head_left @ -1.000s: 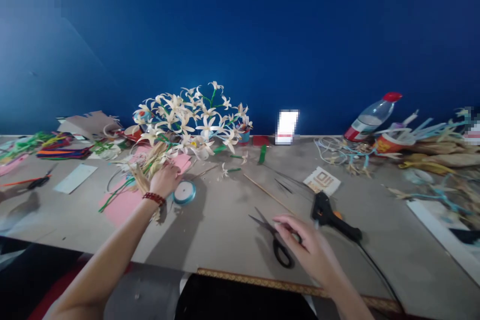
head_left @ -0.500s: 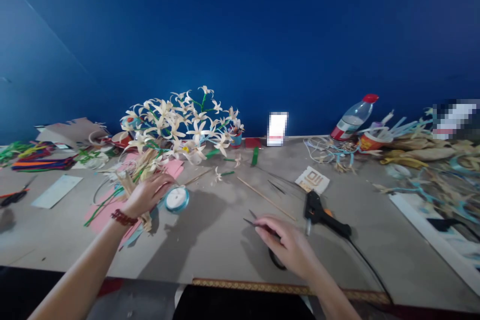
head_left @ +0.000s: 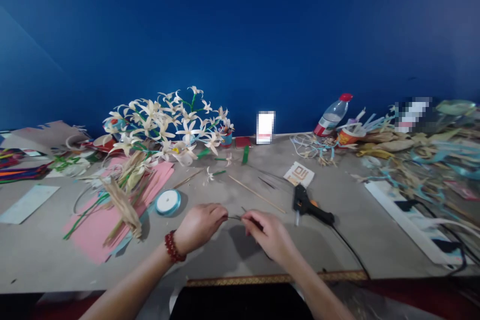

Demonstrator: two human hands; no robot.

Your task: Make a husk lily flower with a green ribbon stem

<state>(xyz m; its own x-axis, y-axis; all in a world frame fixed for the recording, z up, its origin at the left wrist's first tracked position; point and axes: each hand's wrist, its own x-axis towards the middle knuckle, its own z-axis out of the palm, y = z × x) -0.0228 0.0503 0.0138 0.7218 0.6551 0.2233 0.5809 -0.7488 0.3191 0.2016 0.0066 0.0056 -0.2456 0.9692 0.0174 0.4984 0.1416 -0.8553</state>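
Scissors (head_left: 235, 218), thin pointed metal blades, R fingers (head_left: 253, 221) clamped on hidden hndls, L fingers (head_left: 221, 213) bunched nr tip, grip unclear

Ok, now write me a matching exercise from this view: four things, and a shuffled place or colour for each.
Things:
1. scissors
2. glue gun
3. ribbon spool
4. beaded bracelet

Places or colours:
A. around the wrist of the left hand
B. white with a light blue rim
C. in the right hand
D. mostly black, lying on the table

Right pairs: 1-C, 2-D, 3-B, 4-A.
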